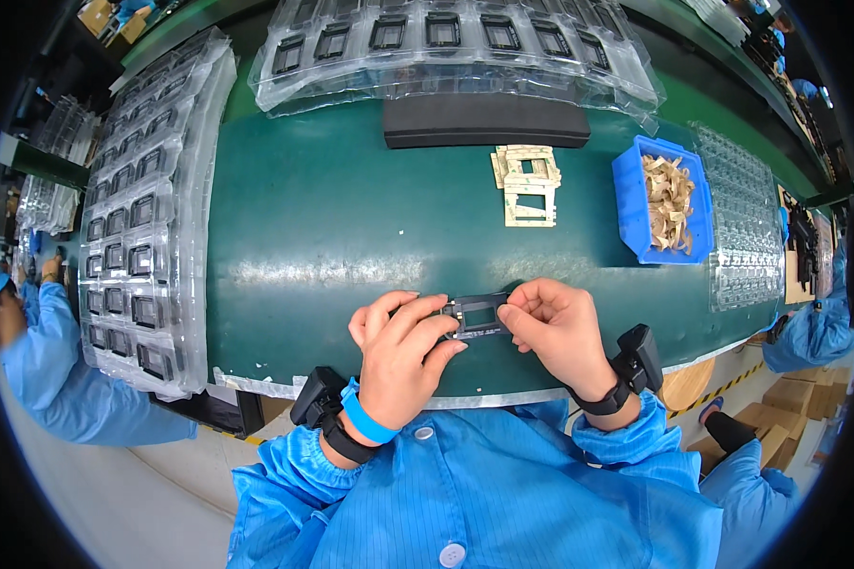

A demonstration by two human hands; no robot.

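Near the front edge of the green table, I hold a small black rectangular frame (481,331) with a wide window. My left hand (396,346) grips its left end, fingers along the far side and thumb on the near side. At the frame's right end, the thumb and index finger of my right hand (562,334) are pinched together, the other fingers curled in. Whether a thin strip or film lies in that pinch, I cannot make out. Beyond my hands lie cream sheets (531,211) with rectangular cut-outs, partly overlapping.
A blue bin (628,194) of curled tan strips stands at the right, beside clear plastic trays (745,223). A long black block (484,125) lies at the back. Clear trays with black frames stand left (176,275) and far (351,81). Co-workers in blue sit on both sides.
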